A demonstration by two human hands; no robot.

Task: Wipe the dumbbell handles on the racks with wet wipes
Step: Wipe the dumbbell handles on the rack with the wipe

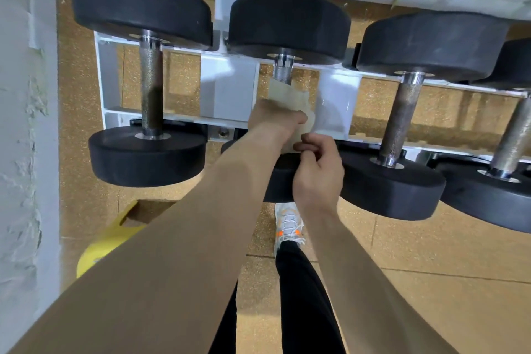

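Several black dumbbells with knurled metal handles lie across a white rack (227, 86). A pale wet wipe (287, 96) is wrapped round the handle (283, 70) of the second dumbbell from the left. My left hand (273, 118) grips that handle through the wipe. My right hand (319, 169) is just below it, fingers curled and pinching the wipe's lower edge above the dumbbell's near weight (280, 181). Most of this handle is hidden by the wipe and my hands. The leftmost dumbbell's handle (151, 83) and the third one's handle (402, 118) are bare.
A rough white wall (20, 123) closes the left side. A yellow object (106, 241) sits on the speckled tan floor (431, 253) at lower left. My shoe (288, 225) and dark trouser leg stand below the rack.
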